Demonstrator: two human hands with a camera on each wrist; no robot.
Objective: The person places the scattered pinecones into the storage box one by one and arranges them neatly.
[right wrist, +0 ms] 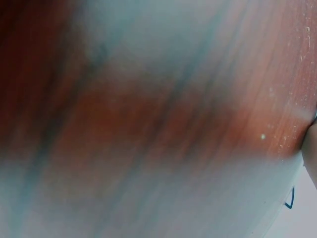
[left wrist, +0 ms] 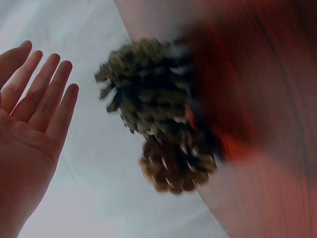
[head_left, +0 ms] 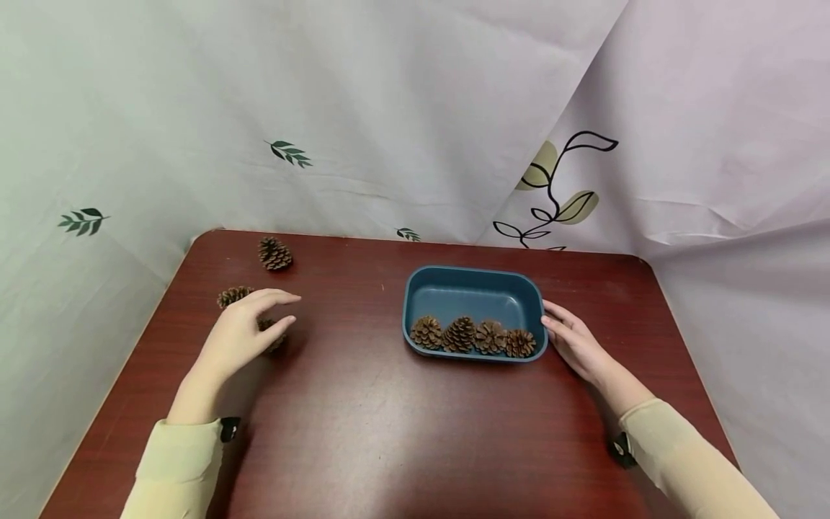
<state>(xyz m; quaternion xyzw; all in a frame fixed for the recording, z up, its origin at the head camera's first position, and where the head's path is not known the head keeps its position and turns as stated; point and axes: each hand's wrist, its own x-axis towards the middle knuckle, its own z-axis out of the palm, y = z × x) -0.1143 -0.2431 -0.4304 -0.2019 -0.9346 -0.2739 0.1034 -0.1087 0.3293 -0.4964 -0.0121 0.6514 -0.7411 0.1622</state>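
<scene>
Over the left part of the table hovers my left hand (head_left: 243, 331), fingers apart and thumb spread, holding nothing. One pinecone (head_left: 277, 341) lies just under its thumb, partly hidden. Another pinecone (head_left: 233, 295) shows behind its knuckles, and a third pinecone (head_left: 275, 254) lies farther back. In the left wrist view, two blurred pinecones (left wrist: 177, 166) stand beside the open palm. A blue rectangular box (head_left: 476, 272) holds several pinecones in a row along its near wall. My right hand (head_left: 577, 347) touches the box's right end with extended fingertips at the rim.
The dark red wooden table (head_left: 363, 432) has rounded back corners. A pale cloth (head_left: 389, 108) with leaf prints hangs behind it and along both sides. The right wrist view is mostly blurred tabletop and cloth.
</scene>
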